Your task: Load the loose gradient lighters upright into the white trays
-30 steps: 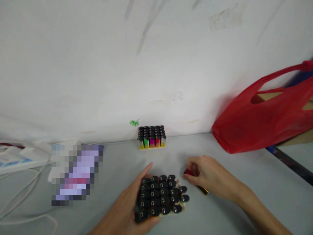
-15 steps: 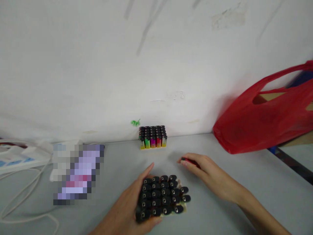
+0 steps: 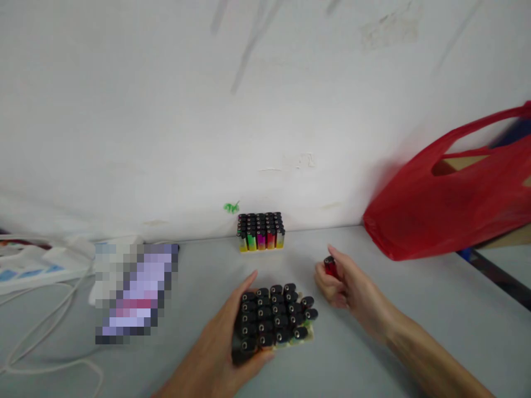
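Observation:
My left hand (image 3: 226,337) is wrapped round the left side of a tray of lighters (image 3: 276,318), whose black tops stand in rows; the right-hand column is uneven, with gaps. To the right of that tray, my right hand (image 3: 348,282) grips a red lighter (image 3: 331,266), its black top pointing up between thumb and fingers. A second, full block of lighters (image 3: 261,232) stands against the wall, its front row showing yellow, green, purple and red bodies.
On the left of the grey table (image 3: 199,287) lie a pixelated phone-like object (image 3: 141,290), a white power strip (image 3: 45,265) and white cables (image 3: 53,326). A red bag (image 3: 448,204) stands at the right by the white wall (image 3: 186,110).
My right hand has moved slightly right and turned, so the red lighter now stands upright in it. The tray in my left hand has shifted and tilted slightly.

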